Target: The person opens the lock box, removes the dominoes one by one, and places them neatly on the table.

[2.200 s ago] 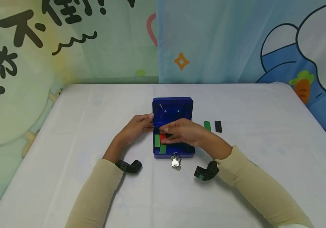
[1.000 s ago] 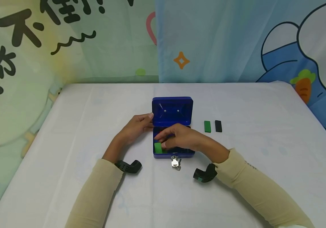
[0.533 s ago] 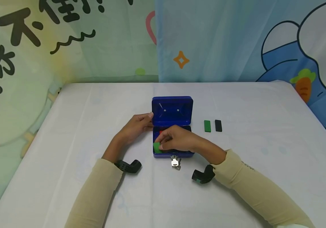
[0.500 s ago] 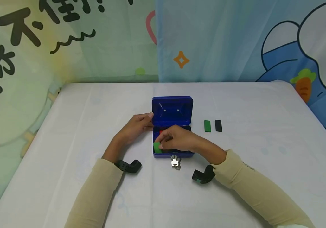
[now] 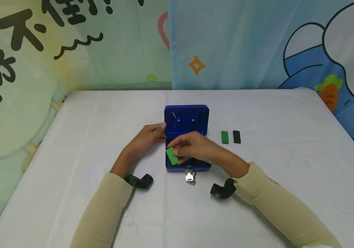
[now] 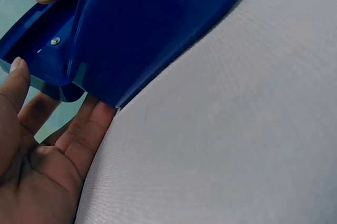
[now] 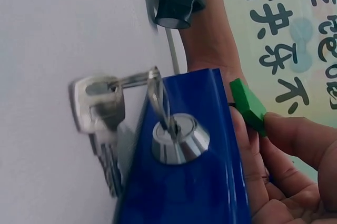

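Observation:
A dark blue cash box (image 5: 206,166) stands with its lid (image 5: 186,129) raised. My right hand (image 5: 195,148) is over its left half, pinching a green domino-like block (image 5: 172,156) between thumb and fingers. In the right wrist view the block (image 7: 247,104) tilts beside the box's front wall (image 7: 195,192), whose lock (image 7: 179,139) has keys (image 7: 100,105) hanging from it. My left hand (image 5: 147,139) holds the box's left side. Its thumb is at the lid's edge, with fingers at the rear corner, as the left wrist view shows. My right hand hides much of the inside.
Right of the box, a second green block (image 5: 224,137) and a black block (image 5: 237,136) lie side by side on the white tablecloth (image 5: 272,165). A printed curtain (image 5: 226,44) hangs behind the table. Both wrists wear black camera mounts.
My right hand was at a red block in the box, then took a green block at the front left corner. That block is now higher and tilted. The left hand keeps its place.

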`<action>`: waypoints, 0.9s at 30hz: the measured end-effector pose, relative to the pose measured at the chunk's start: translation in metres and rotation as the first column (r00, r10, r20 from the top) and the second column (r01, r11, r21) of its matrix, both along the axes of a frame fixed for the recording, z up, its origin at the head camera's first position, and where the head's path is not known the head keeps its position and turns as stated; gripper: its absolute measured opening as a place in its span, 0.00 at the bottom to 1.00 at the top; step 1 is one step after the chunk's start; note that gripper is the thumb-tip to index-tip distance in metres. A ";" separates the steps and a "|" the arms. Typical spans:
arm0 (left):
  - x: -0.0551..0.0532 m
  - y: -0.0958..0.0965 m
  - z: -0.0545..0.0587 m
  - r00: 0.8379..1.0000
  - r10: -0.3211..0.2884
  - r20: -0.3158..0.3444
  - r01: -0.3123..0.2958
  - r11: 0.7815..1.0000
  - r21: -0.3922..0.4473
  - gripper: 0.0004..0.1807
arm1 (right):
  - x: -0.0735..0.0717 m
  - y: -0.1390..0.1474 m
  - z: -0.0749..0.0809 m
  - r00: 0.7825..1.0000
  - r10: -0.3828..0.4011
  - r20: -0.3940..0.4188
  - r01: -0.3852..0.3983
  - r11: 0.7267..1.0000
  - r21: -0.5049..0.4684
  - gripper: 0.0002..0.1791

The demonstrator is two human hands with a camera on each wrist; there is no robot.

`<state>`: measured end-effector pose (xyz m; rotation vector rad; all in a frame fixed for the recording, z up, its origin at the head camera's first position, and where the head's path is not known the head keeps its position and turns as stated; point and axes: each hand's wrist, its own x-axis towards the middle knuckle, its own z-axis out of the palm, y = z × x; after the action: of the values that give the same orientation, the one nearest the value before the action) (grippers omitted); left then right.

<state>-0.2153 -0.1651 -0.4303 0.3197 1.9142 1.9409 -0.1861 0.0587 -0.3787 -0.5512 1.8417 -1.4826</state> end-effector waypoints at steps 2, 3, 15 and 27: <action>0.000 0.001 0.000 1.000 0.000 -0.001 0.000 1.000 0.010 0.24 | -0.001 0.004 -0.001 1.000 -0.013 -0.008 0.013 1.000 -0.014 0.17; -0.001 0.001 -0.001 1.000 -0.002 -0.003 0.002 1.000 0.015 0.24 | -0.001 0.006 -0.001 1.000 -0.023 -0.011 0.023 1.000 -0.019 0.17; -0.001 0.003 0.001 1.000 0.001 0.015 -0.001 1.000 -0.018 0.25 | -0.010 0.038 -0.002 0.990 -0.138 -0.013 0.138 0.990 -0.002 0.17; 0.000 -0.001 -0.001 1.000 0.009 0.017 -0.008 1.000 -0.029 0.26 | -0.019 0.075 0.007 0.976 -0.216 -0.032 0.217 0.976 0.018 0.18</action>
<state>-0.2156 -0.1659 -0.4318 0.2863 1.9341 1.9135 -0.2055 0.1339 -0.3716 -0.3724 1.9897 -1.6009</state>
